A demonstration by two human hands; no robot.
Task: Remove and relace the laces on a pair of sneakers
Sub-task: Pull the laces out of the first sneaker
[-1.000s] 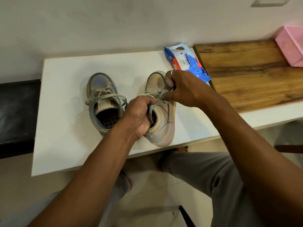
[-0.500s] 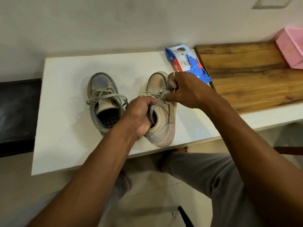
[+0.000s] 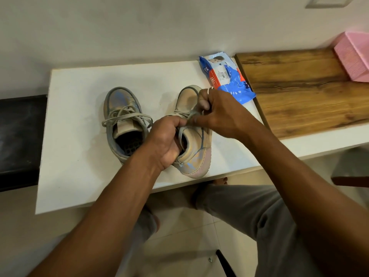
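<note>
We are unlacing the sneaker (image 3: pixel 196 150) at the near edge of the worktop (image 3: pixel 79 166) — left hand (image 3: pixel 165 140) grips its collar, right hand (image 3: pixel 216 114) pinches the lace (image 3: pixel 191 115) (seemingly near the top eyelets). Next we must draw it out; the other sneaker (image 3: pixel 119 108) waits

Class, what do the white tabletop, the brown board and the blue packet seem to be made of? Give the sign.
White tabletop: probably painted or laminated board; smooth, matt.
Brown board: wood or wood-look laminate; dark grain streaks.
Blue packet: thin plastic film; glossy, crinkled.
</note>
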